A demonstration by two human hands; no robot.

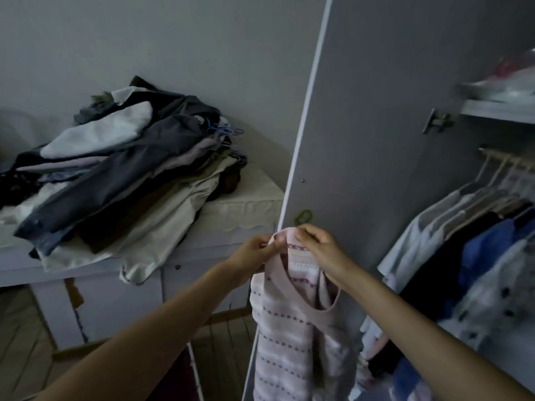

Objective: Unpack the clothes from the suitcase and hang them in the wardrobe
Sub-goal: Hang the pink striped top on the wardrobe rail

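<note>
The likeliest slip is the top (292, 308) sliding off its hanger (303, 217) — only the green hook shows, just above the fingers at centre frame, and how well the shoulder sits on the hanger's arm is hidden by the knit. If the shoulder is not seated, lifting toward the rail (503, 159) at the right edge could tip it and drop the garment on the floor. The rail is already crowded with hung clothes (463, 241), so pushing in could also knock a neighbour loose. The open door (376, 125) stands close behind the hook and could snag it.

Both hands pinch the pink striped top at its upper edge, in the lower middle of the frame. The left hand (254, 253) grips the fabric from the left, and the right hand (321, 247) pinches it from the right, fingertips nearly meeting. The rest hangs straight down between the forearms. The pile (121, 169) still to hang lies on the bench (246, 204) at the left, well apart from the hands. No suitcase is clearly in view.
</note>
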